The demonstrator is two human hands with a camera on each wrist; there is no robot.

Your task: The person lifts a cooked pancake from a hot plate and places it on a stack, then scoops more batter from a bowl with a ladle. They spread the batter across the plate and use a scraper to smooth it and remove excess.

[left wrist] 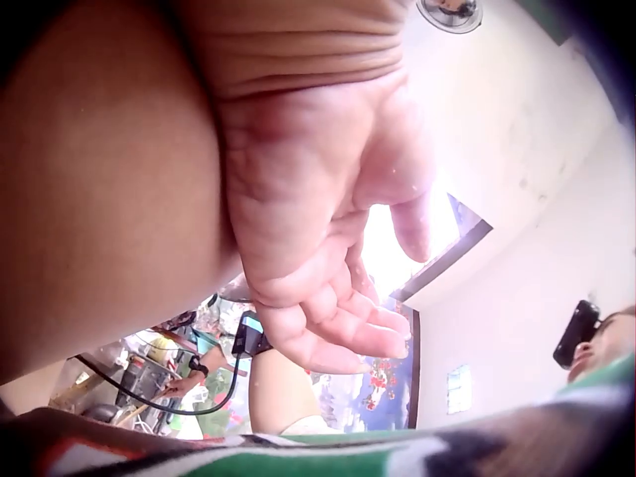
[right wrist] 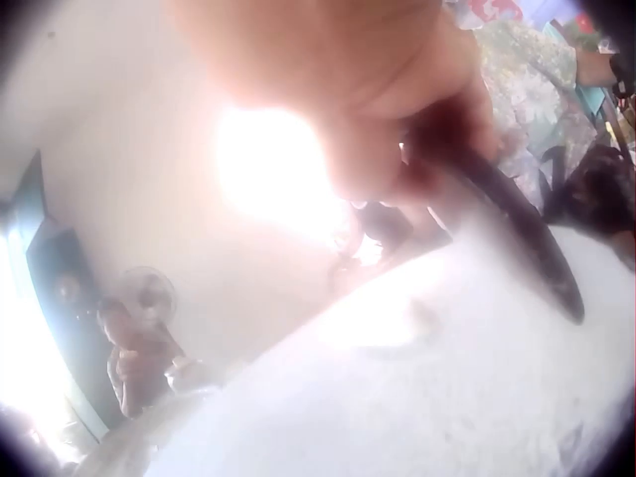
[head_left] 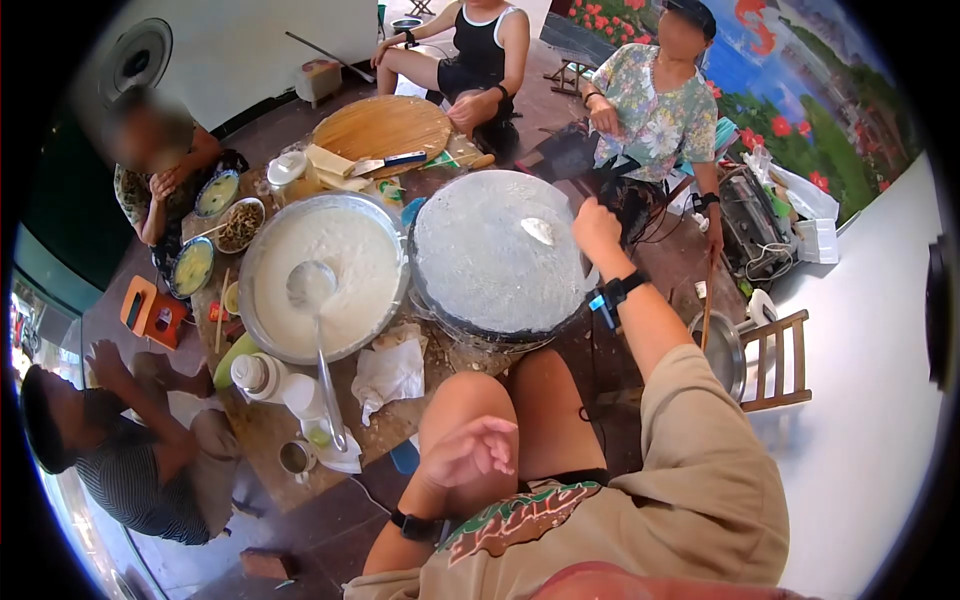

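Observation:
My right hand [head_left: 598, 235] is at the right edge of a round griddle [head_left: 480, 270] covered with a thin whitish layer. In the right wrist view the right hand [right wrist: 397, 109] has its fingers curled round a dark, thin curved tool [right wrist: 532, 238] over the white surface. A bright oval patch [head_left: 537, 232] shows on the layer. Beside the griddle stands a wide metal basin [head_left: 252, 300] of white batter, with a ladle [head_left: 325, 385] resting in it. Over my knee hangs my left hand [head_left: 470, 452], touching none of these; the left hand [left wrist: 318, 199] has relaxed, slightly bent fingers.
A round wooden board [head_left: 385, 130], a knife [head_left: 405, 158] and bowls [head_left: 240, 225] stand on the far side of the table. White bottles [head_left: 258, 375], a cup [head_left: 296, 457] and a crumpled cloth [head_left: 390, 370] lie nearer. Several people sit around; a wooden chair [head_left: 785, 360] is at right.

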